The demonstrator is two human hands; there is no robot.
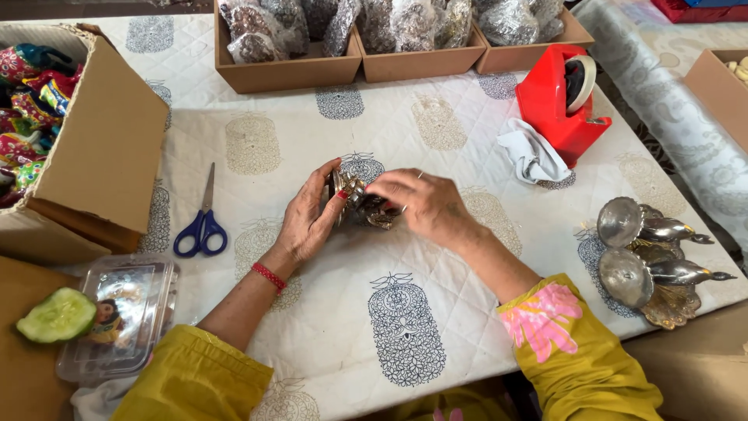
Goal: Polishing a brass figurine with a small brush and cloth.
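Printed quilted tabletop (436, 327) underneath everything. Big cardboard box (101, 148) of bright cloth at nine o'clock. Three trays of wrapped pieces (389, 39) at twelve. Red tape dispenser (562, 101) at two, white cloth (532, 156) just beside. Silver bird dishes (650, 257) at four. Blue scissors (202, 222) at nine. Dead centre: left hand (309, 222) cupped around a small metal ornament (364, 203), right hand (425, 204) pinching its top.
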